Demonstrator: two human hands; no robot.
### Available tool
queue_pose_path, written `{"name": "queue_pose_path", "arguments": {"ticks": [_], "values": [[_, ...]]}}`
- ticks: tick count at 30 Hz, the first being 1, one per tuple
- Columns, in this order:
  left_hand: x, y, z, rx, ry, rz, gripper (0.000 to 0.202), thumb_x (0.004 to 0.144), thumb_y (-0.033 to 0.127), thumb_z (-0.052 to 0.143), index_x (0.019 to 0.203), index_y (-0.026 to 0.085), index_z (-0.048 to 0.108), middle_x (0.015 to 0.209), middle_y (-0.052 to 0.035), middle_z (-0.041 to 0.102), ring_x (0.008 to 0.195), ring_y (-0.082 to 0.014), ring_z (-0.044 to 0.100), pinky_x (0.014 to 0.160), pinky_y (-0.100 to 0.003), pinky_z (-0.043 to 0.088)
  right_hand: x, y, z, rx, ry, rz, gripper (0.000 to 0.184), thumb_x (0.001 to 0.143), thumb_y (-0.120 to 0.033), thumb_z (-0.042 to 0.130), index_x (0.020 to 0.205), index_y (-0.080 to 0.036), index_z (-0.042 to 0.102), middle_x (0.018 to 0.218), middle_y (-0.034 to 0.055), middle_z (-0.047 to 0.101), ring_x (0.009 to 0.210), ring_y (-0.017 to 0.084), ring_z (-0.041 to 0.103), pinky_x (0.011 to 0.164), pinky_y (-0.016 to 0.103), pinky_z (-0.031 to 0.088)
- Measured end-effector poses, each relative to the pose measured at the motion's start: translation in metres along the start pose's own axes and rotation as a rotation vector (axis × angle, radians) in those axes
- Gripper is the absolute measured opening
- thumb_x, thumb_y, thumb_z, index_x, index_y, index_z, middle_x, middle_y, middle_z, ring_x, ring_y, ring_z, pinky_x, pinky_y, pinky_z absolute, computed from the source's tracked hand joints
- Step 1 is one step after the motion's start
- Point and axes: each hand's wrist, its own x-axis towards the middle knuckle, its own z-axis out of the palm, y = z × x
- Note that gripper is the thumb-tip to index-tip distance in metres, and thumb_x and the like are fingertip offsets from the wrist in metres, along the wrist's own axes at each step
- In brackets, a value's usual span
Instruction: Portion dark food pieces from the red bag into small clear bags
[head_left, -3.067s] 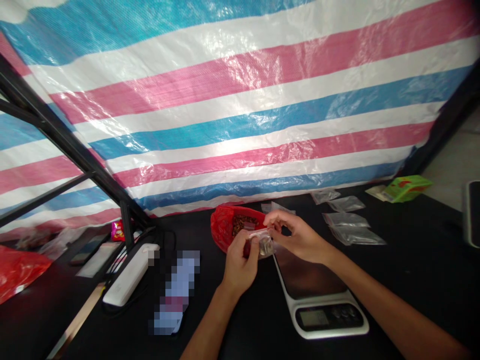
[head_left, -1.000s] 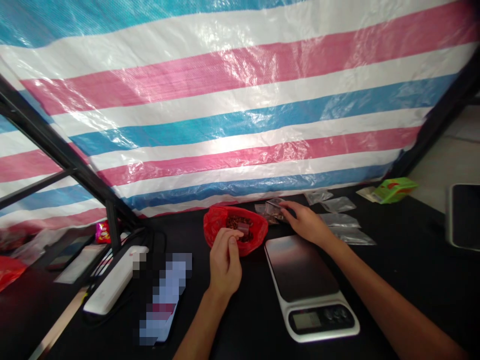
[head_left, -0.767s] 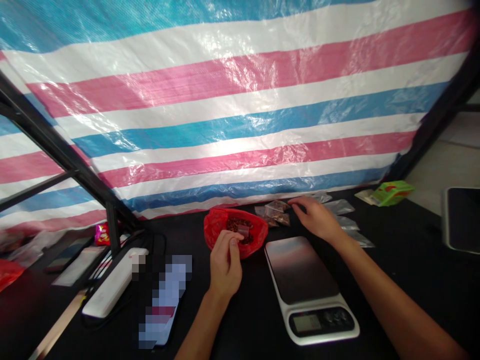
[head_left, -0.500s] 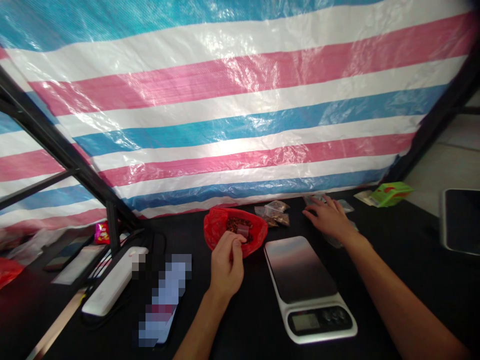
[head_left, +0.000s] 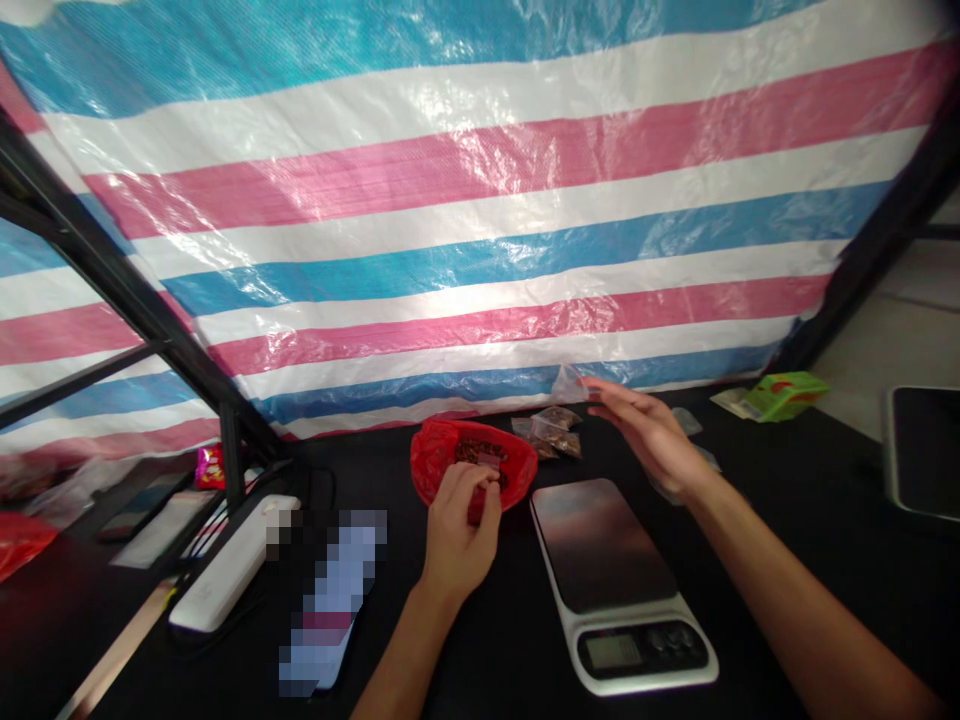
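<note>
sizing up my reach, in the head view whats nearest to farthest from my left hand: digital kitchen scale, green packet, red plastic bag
From the left hand:
1. Red plastic bag: ahead, under the fingers.
2. Digital kitchen scale: to the right.
3. Green packet: far right, at the back.

Kitchen scale is parked just right of the plastic bag of granules, and small pouches are laid right behind the scale. A power bank and phone are kept off to the left, with a tarp hung behind the lot.
</note>
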Motion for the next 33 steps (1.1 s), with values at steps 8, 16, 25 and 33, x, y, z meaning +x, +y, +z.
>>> {"name": "queue_pose_path", "arguments": {"ticks": [8,16,25,33], "values": [[-0.004,-0.005,0.005,0.115,-0.073,-0.039,0.065,0.091,0.03,0.075,0.15,0.024,0.048,0.142,-0.0142,0.061,0.136,-0.0317,0.054,0.114,-0.055,0.047,-0.037,-0.036,0.058,0.36,-0.683,0.21,0.043,0.092,-0.05,0.078,0.122,-0.02,0.078,0.116,0.0094,0.079,0.101,0.023,0.072,0.092,0.037,0.056],[-0.005,0.0,0.001,0.161,-0.26,0.046,0.056,0.095,0.018,0.06,0.151,0.024,0.05,0.121,-0.0125,0.068,0.113,-0.0305,0.062,0.103,-0.053,0.052,-0.045,-0.041,0.081,-0.009,-0.524,-0.057,0.02,0.096,-0.04,0.071,0.093,-0.021,0.066,0.087,0.0008,0.065,0.08,0.016,0.06,0.075,0.029,0.05],[-0.008,0.0,0.002,0.119,-0.312,0.066,0.059,0.097,0.007,0.045,0.154,0.024,0.044,0.139,-0.0139,0.066,0.129,-0.0292,0.062,0.114,-0.056,0.049,-0.046,-0.037,0.082,-0.098,-0.447,-0.138,0.003,0.098,-0.024,0.064,0.098,-0.022,0.066,0.087,-0.0008,0.067,0.079,0.015,0.061,0.075,0.027,0.05],[-0.011,0.0,0.008,0.128,-0.339,0.011,0.068,0.092,0.007,0.047,0.157,0.023,0.039,0.149,-0.0129,0.063,0.134,-0.0294,0.064,0.114,-0.051,0.053,-0.048,-0.032,0.083,-0.297,-0.33,-0.264,0.009,0.099,-0.02,0.06,0.104,-0.025,0.066,0.086,-0.0024,0.069,0.074,0.014,0.062,0.071,0.026,0.048]]}}
